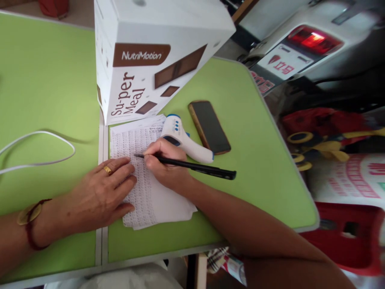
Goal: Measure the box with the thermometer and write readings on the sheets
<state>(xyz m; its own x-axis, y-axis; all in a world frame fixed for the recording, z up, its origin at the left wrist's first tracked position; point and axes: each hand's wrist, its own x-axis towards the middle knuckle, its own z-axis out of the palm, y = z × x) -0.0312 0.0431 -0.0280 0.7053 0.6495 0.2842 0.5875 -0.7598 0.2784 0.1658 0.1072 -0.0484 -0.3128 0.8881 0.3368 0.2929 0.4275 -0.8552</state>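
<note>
The person is in the middle of writing on a stack of printed sheets that lies on the green tabletop, just in front of the white NutriMotion box. The right hand pinches a black pen between thumb and fingers, its tip touching the paper near the sheets' upper left part, a short way below the box. The left hand lies flat with fingers spread loosely, pressing down the left edge of the sheets; a ring shows on one finger and a band on the wrist.

Right of the box's lower corner, an infrared thermometer rests partly on the sheets' top right corner, touching or just behind the right hand. A dark phone lies beyond it, further right of the box. A white cable loops on the tabletop to the left of the box, well apart from the paper.

Judging from the tip's place, the entry is being marked among dense rows, so the stroke calls for small, steady pen motion while the left hand keeps the stack from sliding.
</note>
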